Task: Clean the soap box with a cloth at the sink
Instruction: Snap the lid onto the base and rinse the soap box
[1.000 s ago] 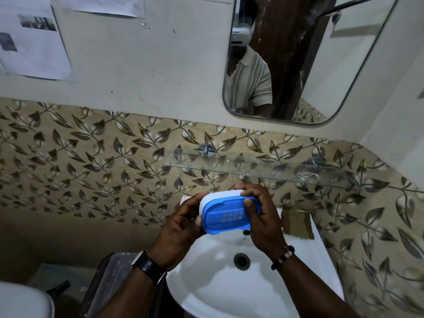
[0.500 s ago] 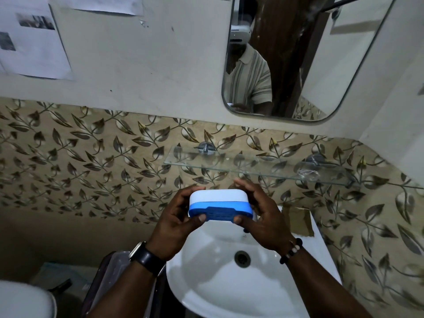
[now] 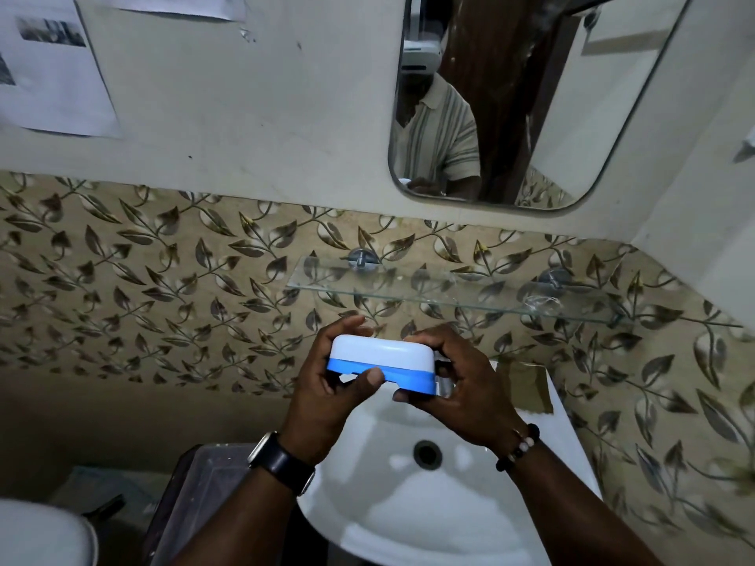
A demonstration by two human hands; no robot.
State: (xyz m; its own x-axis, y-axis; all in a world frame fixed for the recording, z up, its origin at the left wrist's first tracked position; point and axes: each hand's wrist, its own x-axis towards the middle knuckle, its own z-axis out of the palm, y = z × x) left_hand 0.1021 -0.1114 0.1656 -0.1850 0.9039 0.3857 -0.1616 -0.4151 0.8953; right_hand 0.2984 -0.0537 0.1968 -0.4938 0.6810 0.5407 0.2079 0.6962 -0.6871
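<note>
1. Two hands are holding one soap box (image 3: 382,361) in the air over the back part of the sink (image 3: 408,504), above the drain (image 3: 427,453) and not touching the basin.
2. The box is showing a white top half and a blue bottom half, and it is lying long side toward the camera, tilting slightly down at its right end.
3. The left hand (image 3: 322,386) is gripping the box's left end: the thumb is pressing on the blue front edge and the fingers are curling over the back of the white half.
4. The right hand (image 3: 461,381) is gripping the right end, fingers wrapping round the back and the thumb sitting under the blue edge.
5. A black watch (image 3: 282,463) is sitting on the left wrist and a bead bracelet (image 3: 517,447) on the right, both over the sink's front half.
6. A glass shelf (image 3: 449,296) is hanging on the leaf-patterned tiles (image 3: 143,279) just above the sink.
7. A mirror (image 3: 551,116) is hanging higher above the sink, reflecting a person in a striped shirt.
8. A brown patch (image 3: 527,386) is lying on the sink's back right corner.
9. Papers (image 3: 53,75) are hanging on the wall far up and left of the sink.
10. A dark bin (image 3: 196,484) is standing just left of the sink.
</note>
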